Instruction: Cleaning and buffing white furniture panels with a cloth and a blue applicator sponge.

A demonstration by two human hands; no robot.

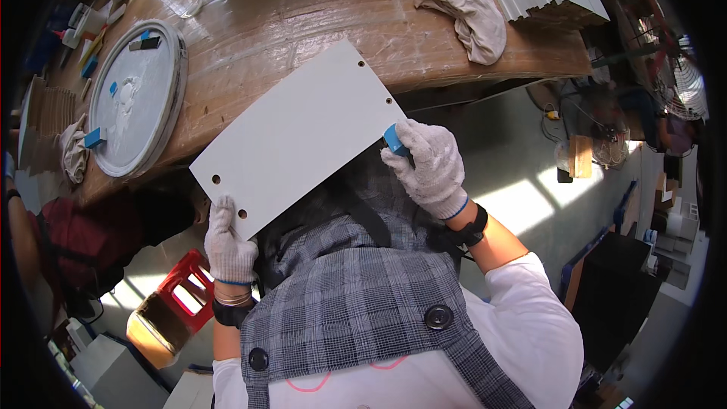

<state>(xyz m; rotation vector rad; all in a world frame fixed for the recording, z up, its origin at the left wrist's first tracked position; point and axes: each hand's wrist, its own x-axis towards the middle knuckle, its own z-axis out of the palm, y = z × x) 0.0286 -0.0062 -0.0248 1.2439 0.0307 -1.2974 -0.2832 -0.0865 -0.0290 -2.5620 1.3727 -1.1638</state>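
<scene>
Left hand [229, 246] in white glove, fingers closed on bottom corner of white board [299, 136]. I see right hand [429, 168], gloved too, pinching small blue block [394, 139] against board's right edge. Board tilted, held up in front of my chest, top end over brown counter [318, 7]. Small holes near board's corners. Round grey lid [136, 98] on counter, far left. Beige rag [469, 7] lies up right.
</scene>
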